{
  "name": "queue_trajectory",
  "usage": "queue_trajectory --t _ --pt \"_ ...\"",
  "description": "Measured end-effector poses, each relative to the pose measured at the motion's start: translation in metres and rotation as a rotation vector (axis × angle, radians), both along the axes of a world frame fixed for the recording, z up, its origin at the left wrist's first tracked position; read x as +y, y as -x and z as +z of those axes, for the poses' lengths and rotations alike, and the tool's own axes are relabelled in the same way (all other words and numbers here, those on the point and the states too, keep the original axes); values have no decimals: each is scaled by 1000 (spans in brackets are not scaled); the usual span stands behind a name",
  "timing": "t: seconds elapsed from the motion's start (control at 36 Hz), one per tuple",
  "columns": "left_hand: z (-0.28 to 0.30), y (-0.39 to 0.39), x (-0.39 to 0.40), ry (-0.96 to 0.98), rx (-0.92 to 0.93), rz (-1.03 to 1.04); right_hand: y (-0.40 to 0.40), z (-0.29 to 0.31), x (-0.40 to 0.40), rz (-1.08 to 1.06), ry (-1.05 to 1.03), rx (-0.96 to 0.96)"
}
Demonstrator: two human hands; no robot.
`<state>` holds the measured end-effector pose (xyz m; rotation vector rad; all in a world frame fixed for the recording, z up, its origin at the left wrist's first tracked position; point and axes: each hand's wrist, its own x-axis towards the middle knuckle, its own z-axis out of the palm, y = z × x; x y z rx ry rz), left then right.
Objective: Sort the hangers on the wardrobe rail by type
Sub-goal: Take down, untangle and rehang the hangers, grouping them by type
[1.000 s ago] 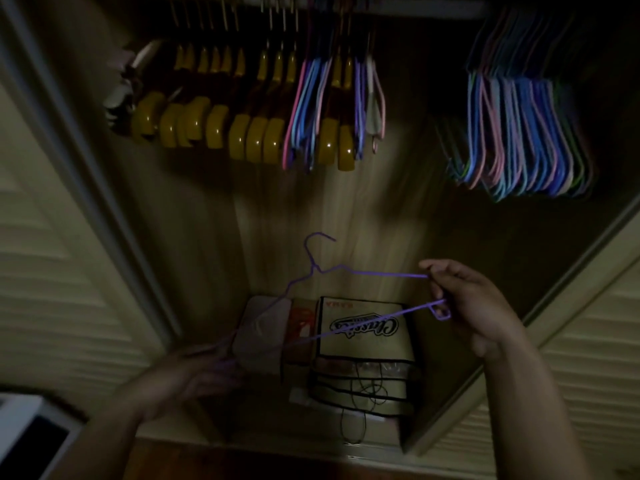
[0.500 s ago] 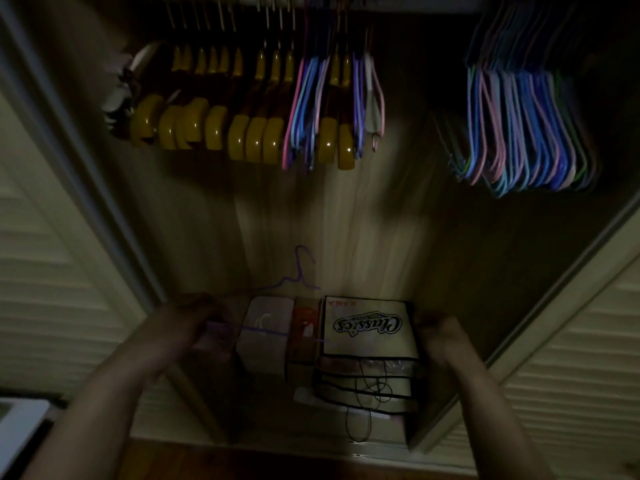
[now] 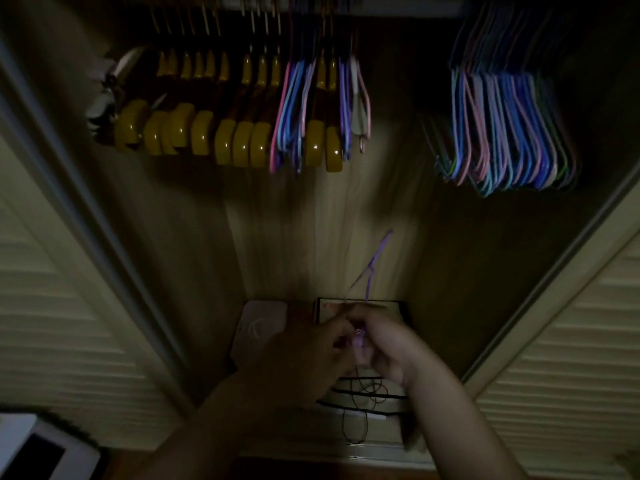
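Your left hand (image 3: 304, 344) and right hand (image 3: 388, 344) meet, both pinching the purple wire hanger (image 3: 372, 268), which rises just beyond them.

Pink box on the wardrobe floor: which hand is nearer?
Left. The left hand sits right beside the pink box, just to its right. The right hand is farther right, over the dark box; both hands pinch the purple hanger.
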<state>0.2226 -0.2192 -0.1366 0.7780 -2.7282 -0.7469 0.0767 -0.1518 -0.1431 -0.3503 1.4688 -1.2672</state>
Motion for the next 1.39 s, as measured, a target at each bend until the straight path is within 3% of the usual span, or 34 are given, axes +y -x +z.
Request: queue_trajectory --t 0.17,0.22,0.36,0.47,0.58,0.72,0.83,1.0,1.11,1.25,1.39 --pt "68 -1 -33 -71 295 52 44 39 7 -30 -3 292" --pt "102 -1 -47 46 436 117 52 54 5 -51 -20 434" --pt "199 2 -76 451 548 186 73 107 -2 -138 3 676" --pt "256 13 -99 804 564 345 83 147 -6 -120 66 891" --pt "297 21 -136 1045 415 415 89 177 -11 -159 108 1079" --pt "310 23 -160 1124 276 514 93 179 -22 -200 71 1283" --pt "317 28 -156 1095 331 528 109 199 -43 -253 36 1450" --pt "312 27 -156 1087 382 511 133 247 -86 -296 -93 1461" --pt "314 22 -157 1079 400 472 139 253 -96 -244 -212 1542" --pt "315 20 -155 1050 407 469 134 245 -97 -183 -349 1833" --pt "314 22 -155 1035 423 466 133 245 -92 -85 -481 1879"
